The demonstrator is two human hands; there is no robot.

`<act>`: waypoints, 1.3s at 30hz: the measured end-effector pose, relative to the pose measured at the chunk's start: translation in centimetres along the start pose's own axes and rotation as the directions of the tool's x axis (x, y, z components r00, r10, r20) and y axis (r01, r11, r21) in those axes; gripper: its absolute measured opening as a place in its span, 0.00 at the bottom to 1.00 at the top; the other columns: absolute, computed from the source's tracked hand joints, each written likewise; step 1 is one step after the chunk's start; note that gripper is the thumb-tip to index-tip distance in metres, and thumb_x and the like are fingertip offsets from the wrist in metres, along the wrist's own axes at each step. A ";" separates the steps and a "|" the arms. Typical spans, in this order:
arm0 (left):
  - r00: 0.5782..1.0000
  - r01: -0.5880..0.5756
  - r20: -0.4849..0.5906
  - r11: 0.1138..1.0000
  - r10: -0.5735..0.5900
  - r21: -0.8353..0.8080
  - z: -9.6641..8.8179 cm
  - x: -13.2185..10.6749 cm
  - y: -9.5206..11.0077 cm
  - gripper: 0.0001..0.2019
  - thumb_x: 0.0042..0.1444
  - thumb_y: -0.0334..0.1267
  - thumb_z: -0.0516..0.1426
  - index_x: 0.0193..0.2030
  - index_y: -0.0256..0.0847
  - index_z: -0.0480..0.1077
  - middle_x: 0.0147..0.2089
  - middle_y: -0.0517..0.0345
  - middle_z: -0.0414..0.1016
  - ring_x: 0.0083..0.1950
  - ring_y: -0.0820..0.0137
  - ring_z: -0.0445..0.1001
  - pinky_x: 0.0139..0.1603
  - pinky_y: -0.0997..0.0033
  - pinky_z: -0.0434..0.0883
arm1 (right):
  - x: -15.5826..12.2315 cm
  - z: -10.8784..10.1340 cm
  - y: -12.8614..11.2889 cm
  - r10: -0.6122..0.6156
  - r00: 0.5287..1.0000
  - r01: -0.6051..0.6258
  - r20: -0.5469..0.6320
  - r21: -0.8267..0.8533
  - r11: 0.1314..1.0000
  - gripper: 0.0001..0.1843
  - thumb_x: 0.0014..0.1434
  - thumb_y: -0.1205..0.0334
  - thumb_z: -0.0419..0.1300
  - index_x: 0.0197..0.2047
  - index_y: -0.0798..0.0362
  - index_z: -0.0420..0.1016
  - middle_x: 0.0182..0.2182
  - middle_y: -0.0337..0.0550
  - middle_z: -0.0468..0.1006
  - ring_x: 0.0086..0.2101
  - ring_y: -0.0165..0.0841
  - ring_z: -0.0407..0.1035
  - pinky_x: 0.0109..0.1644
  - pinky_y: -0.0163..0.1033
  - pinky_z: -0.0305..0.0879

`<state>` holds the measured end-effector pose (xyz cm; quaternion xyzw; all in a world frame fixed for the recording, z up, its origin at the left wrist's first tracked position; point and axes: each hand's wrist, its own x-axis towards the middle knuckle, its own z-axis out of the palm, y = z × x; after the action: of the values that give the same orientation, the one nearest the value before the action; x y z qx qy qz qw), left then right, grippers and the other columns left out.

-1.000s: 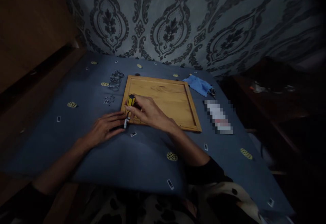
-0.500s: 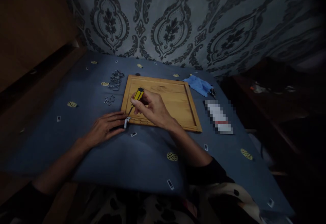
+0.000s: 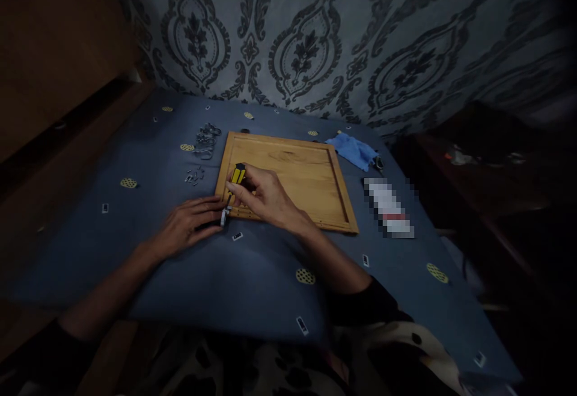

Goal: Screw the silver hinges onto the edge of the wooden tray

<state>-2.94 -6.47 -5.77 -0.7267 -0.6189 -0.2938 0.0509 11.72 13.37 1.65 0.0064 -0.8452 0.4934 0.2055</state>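
Observation:
My right hand (image 3: 265, 194) is closed around the yellow and black handle of a screwdriver (image 3: 237, 173). The tool tilts slightly, its shaft pointing down to a small metal hinge (image 3: 224, 216) at the near left corner of a framed wooden panel (image 3: 297, 170). My left hand (image 3: 189, 225) lies with fingers stretched out beside that corner. Its fingertips rest against the panel edge and the hinge. The screwdriver's tip meets the hinge, though the exact contact point is too small to make out.
Left of the panel lie a pile of metal hinges (image 3: 206, 140) and several small screws (image 3: 195, 175). A blue cloth (image 3: 352, 149) lies past the far right corner, with a dark object (image 3: 377, 163) at its end. A blurred-out pale item (image 3: 388, 207) is on the right of the blue patterned cloth surface (image 3: 265, 288).
My right hand and the screwdriver have shifted slightly left and down, and the handle stands more upright. The left hand, hinge and panel stay in place.

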 end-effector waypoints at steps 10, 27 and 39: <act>1.000 -0.001 -0.013 1.000 0.001 0.003 0.1 0.0 0.1 0.15 0.75 0.45 0.57 0.58 0.43 0.79 0.62 0.49 0.83 0.67 0.58 0.79 0.65 0.51 0.79 | 0.1 -0.4 0.0 -0.053 0.997 0.056 0.059 -0.064 0.996 0.13 0.73 0.52 0.58 0.39 0.52 0.69 0.33 0.41 0.75 0.34 0.33 0.71 0.39 0.39 0.67; 1.000 -0.013 -0.018 1.000 0.013 -0.002 0.0 0.1 0.1 0.14 0.75 0.45 0.57 0.58 0.42 0.79 0.61 0.49 0.83 0.65 0.59 0.80 0.65 0.53 0.80 | 0.3 0.5 0.4 -0.135 0.991 0.133 -0.013 -0.122 0.984 0.18 0.72 0.56 0.61 0.32 0.49 0.60 0.28 0.35 0.69 0.30 0.30 0.65 0.35 0.36 0.61; 0.999 0.046 0.013 0.999 -0.045 -0.023 0.3 -0.3 -0.1 0.14 0.74 0.45 0.58 0.60 0.46 0.79 0.63 0.52 0.82 0.66 0.59 0.79 0.68 0.51 0.77 | 0.4 0.9 0.5 -0.165 0.986 0.156 -0.038 -0.174 0.972 0.21 0.71 0.61 0.61 0.31 0.48 0.54 0.30 0.34 0.68 0.31 0.28 0.62 0.38 0.37 0.61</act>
<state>-2.96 -6.59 -6.18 -0.7148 -0.6321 -0.2974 0.0321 10.97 12.93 0.97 0.0444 -0.8752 0.4013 0.2665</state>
